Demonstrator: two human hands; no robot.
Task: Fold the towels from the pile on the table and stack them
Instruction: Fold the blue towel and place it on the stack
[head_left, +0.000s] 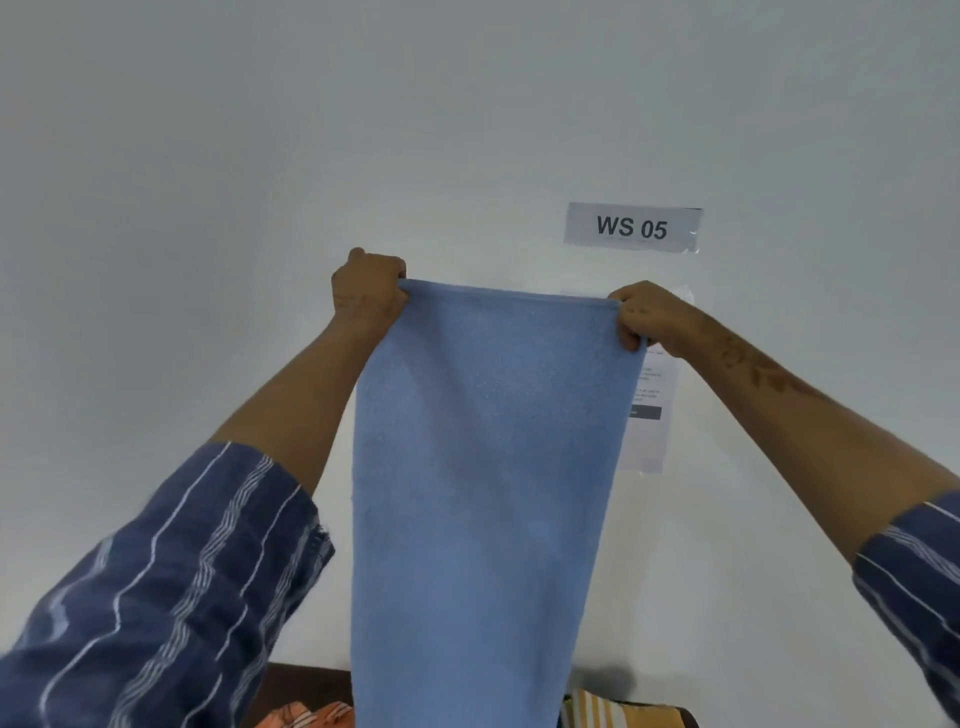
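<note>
Both hands pinch the top corners of a blue towel (483, 467), which hangs stretched flat between them in front of a pale wall (260, 130). On the left hand (368, 291) the fingers curl over the towel's edge, so the fingertips are hidden behind the cloth; the right hand (644, 314) grips the other corner between thumb and bent fingers. Its lower end runs out of the bottom of the frame. A strip of dark table (306, 686) shows at the bottom edge, with a bit of orange striped cloth (306, 717) left of the towel and a yellow striped cloth (618, 713) right of it, both cut off. A "WS 05" label (632, 227) is stuck on the wall; a printed sheet (649, 415) below it is half covered by the towel, its text too small to read
</note>
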